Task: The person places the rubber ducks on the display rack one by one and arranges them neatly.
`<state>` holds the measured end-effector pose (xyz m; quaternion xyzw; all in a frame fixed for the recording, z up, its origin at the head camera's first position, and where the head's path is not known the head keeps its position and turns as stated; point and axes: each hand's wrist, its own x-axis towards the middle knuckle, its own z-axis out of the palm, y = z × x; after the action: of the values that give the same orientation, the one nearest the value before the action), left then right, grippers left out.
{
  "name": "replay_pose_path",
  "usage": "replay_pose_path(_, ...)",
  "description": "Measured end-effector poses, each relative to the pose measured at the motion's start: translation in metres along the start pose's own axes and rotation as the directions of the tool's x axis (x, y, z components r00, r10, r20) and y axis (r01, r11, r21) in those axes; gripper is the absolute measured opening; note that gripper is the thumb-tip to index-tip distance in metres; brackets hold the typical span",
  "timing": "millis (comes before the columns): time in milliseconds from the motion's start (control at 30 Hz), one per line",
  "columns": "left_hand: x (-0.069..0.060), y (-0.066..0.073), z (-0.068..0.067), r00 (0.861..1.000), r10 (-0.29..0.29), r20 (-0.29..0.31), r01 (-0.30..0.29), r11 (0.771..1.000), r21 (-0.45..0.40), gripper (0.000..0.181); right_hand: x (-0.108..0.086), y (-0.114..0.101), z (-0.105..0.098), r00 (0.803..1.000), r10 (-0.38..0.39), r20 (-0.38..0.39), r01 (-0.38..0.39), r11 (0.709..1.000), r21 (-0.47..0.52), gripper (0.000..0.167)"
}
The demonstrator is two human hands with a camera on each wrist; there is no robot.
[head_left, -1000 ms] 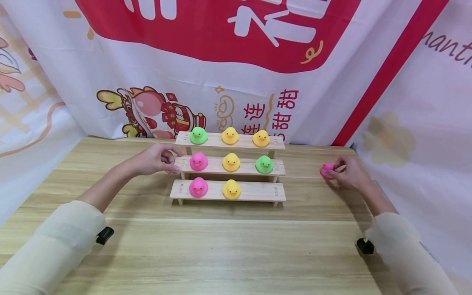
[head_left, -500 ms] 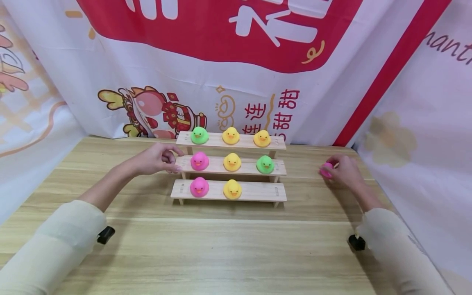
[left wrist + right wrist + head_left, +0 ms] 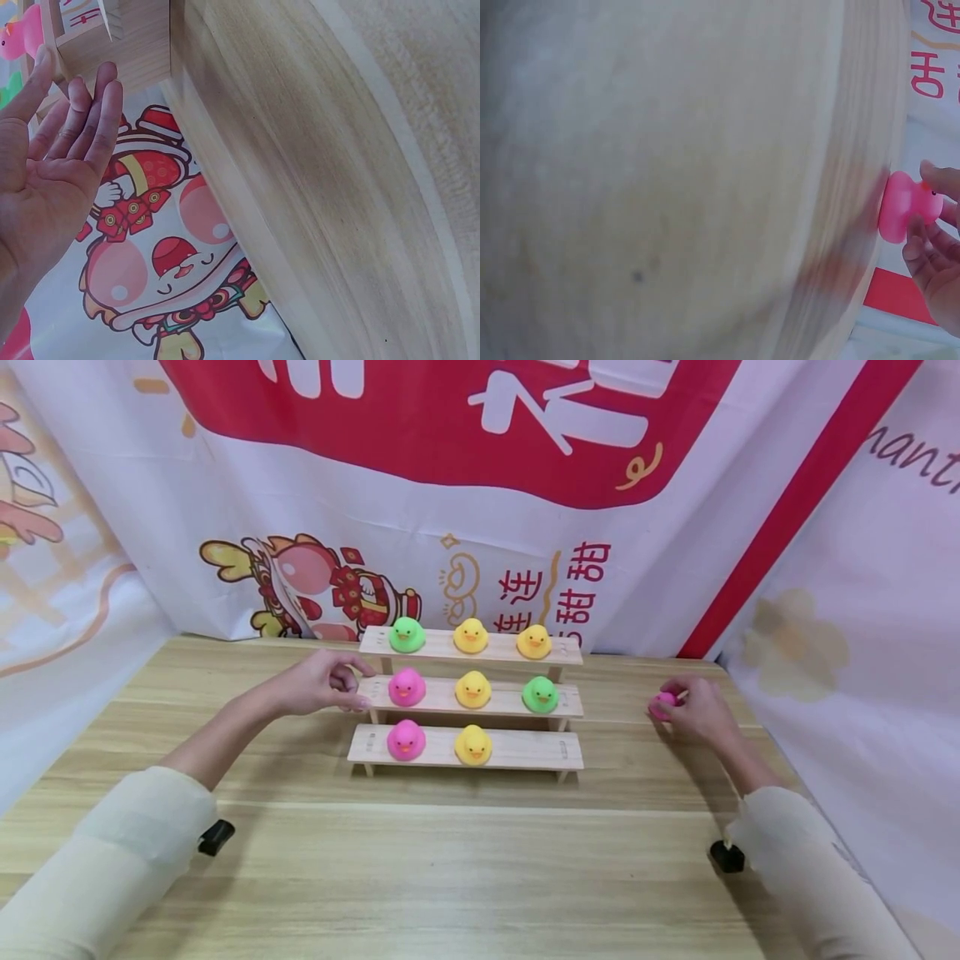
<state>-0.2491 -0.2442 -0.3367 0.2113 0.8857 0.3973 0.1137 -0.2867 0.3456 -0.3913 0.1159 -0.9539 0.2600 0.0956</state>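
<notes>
A three-tiered wooden display stand (image 3: 525, 752) bears pink, yellow and green rubber ducks. My left hand (image 3: 322, 683) is at its left end, thumb and fingers bent about the end of the middle tier; in the left wrist view the thumb lies against the board (image 3: 64, 64). Off to the right, my right hand (image 3: 701, 706) pinches a pink duck (image 3: 662, 706) between thumb and fingers. In the right wrist view this duck (image 3: 900, 206) has its base on or just at the tabletop; which, I cannot tell.
Behind the table (image 3: 450, 868) hangs a printed cloth (image 3: 420, 510). Another cloth (image 3: 885, 635) borders the right side, close to the right arm. Two ducks stand on the lowest tier, a pink (image 3: 406, 741) and a yellow one (image 3: 473, 746), both left of its right end.
The right hand has shifted slightly left, with the pink duck turning a little in its fingers. The left hand and the stand have kept their places.
</notes>
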Motion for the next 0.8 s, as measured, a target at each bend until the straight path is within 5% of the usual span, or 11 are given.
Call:
replay_pose_path(267, 0.0, 0.0, 0.0, 1.0, 0.0, -0.006, 0.0, 1.0, 0.003, 0.044, -0.003, -0.007, -0.005, 1.0, 0.013, -0.01, -0.012, 1.0, 0.027, 0.034)
replay_pose_path(800, 0.001, 0.003, 0.0, 1.0, -0.001, 0.011, 0.001, 1.0, -0.015, 0.044, -0.012, -0.06, -0.017, 0.988, -0.113, -0.102, 0.122, 0.989, 0.083, 0.024)
